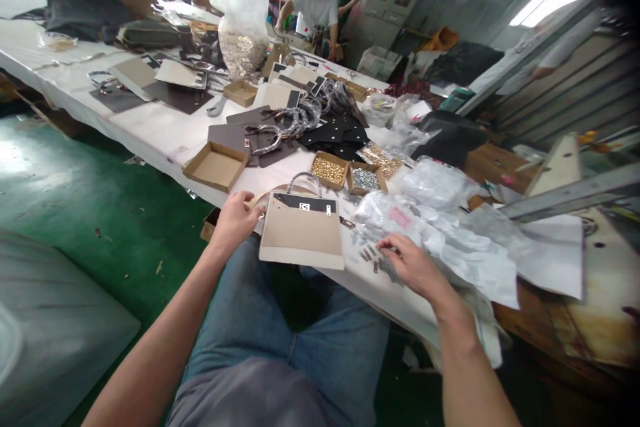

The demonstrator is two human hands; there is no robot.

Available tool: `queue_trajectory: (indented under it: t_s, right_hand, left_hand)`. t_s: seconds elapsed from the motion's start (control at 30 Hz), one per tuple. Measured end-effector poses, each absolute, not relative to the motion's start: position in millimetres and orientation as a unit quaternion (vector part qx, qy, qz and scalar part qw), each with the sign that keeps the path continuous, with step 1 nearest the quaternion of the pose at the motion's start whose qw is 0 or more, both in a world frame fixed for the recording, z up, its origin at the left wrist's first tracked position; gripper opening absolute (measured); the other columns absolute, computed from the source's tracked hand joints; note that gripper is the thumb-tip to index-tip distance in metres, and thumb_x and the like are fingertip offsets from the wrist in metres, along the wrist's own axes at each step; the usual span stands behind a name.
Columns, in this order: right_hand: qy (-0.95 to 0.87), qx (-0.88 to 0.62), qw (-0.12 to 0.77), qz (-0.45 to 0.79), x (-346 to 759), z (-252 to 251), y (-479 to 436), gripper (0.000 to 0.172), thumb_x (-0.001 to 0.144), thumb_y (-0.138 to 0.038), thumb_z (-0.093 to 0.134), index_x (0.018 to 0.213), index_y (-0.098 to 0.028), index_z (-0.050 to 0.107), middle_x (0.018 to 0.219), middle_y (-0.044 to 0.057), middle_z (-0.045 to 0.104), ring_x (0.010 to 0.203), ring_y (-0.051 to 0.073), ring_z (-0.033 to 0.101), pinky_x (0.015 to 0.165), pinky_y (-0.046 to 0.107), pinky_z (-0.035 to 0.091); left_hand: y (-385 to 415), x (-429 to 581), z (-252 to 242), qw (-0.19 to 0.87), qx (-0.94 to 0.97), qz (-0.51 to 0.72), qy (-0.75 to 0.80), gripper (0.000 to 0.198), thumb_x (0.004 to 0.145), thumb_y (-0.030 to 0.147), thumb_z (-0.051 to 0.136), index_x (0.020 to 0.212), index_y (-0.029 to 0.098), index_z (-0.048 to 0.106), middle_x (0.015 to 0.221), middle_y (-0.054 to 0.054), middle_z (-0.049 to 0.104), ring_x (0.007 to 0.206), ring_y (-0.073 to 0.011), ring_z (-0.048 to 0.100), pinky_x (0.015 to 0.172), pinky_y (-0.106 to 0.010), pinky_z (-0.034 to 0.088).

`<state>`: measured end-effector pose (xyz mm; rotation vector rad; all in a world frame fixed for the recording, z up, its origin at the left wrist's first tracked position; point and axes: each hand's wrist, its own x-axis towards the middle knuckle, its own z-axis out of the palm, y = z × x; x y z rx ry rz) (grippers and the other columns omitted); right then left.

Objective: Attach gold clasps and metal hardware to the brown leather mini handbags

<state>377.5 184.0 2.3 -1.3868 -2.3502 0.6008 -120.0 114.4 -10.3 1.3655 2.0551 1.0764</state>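
A beige bag panel [303,233] with a dark top band and a wrapped handle [305,177] lies at the table's front edge, partly over my lap. My left hand [236,217] is at its upper left corner, fingers closed by a tan strip [270,193]; what they pinch is too small to make out. To the right of the panel, my right hand [413,265] hovers over small metal plates [370,253], thumb and fingertips together. Whether a plate is between them cannot be made out. Another metal fitting [347,221] sticks out at the panel's right edge.
Ahead are cardboard trays of gold studs [329,170] and silver studs [367,178], plus another cardboard tray [217,166]. Beyond lie dark panels with wrapped handles [295,120]. Plastic bags [435,180] crowd the right. A co-worker [317,3] sits at the far end.
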Motion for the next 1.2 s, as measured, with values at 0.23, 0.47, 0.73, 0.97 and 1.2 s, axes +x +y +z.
queue_trajectory:
  t_s: [0.23, 0.47, 0.73, 0.97, 1.2]
  right_hand:
    - [-0.807, -0.489, 0.241, 0.227, 315.7, 26.1, 180.3, 0.021, 0.11, -0.045, 0.064, 0.118, -0.031, 0.076, 0.113, 0.008, 0.081, 0.102, 0.032, 0.076, 0.098, 0.051, 0.062]
    - [-0.82, -0.373, 0.311, 0.302, 192.4, 22.9, 172.9, 0.022, 0.114, -0.036, 0.057, 0.113, -0.029, 0.078, 0.11, 0.007, 0.079, 0.098, 0.027, 0.075, 0.092, 0.043, 0.06]
    - [-0.739, -0.39, 0.349, 0.424, 123.6, -7.3, 199.5, 0.02, 0.107, -0.044, 0.069, 0.111, -0.026, 0.075, 0.09, 0.004, 0.077, 0.082, 0.024, 0.071, 0.08, 0.038, 0.057]
    - [-0.662, -0.387, 0.377, 0.518, 119.8, -27.7, 208.5, 0.033, 0.101, -0.055, 0.08, 0.105, -0.027, 0.063, 0.083, 0.001, 0.074, 0.078, 0.022, 0.069, 0.076, 0.035, 0.056]
    - [-0.675, -0.387, 0.365, 0.511, 123.0, -29.3, 207.8, 0.03, 0.103, -0.054, 0.077, 0.104, -0.026, 0.068, 0.087, 0.003, 0.075, 0.083, 0.023, 0.07, 0.078, 0.036, 0.057]
  left_hand:
    - [117.5, -125.4, -30.5, 0.43, 0.45, 0.385, 0.682, 0.033, 0.094, 0.049, 0.083, 0.108, 0.019, 0.081, 0.103, -0.009, 0.085, 0.099, -0.0293, 0.082, 0.082, -0.036, 0.066]
    - [130.1, -124.5, -21.6, 0.588, 0.391, 0.404, 0.582, 0.039, 0.089, 0.046, 0.09, 0.111, 0.015, 0.084, 0.103, -0.011, 0.086, 0.089, -0.0251, 0.082, 0.071, -0.031, 0.066]
    - [163.0, -128.6, -21.1, 0.564, 0.434, 0.398, 0.578, 0.031, 0.095, 0.041, 0.084, 0.085, 0.012, 0.077, 0.069, -0.004, 0.069, 0.054, -0.0123, 0.064, 0.046, -0.02, 0.042]
    - [177.1, -129.1, -39.0, 0.688, 0.341, 0.394, 0.505, 0.029, 0.083, 0.031, 0.097, 0.098, 0.012, 0.08, 0.082, -0.007, 0.077, 0.063, -0.014, 0.07, 0.055, -0.02, 0.053]
    - [177.2, -126.5, -59.5, 0.736, 0.265, 0.431, 0.45, 0.038, 0.074, 0.021, 0.104, 0.105, 0.011, 0.084, 0.101, -0.013, 0.084, 0.08, -0.018, 0.08, 0.072, -0.024, 0.065]
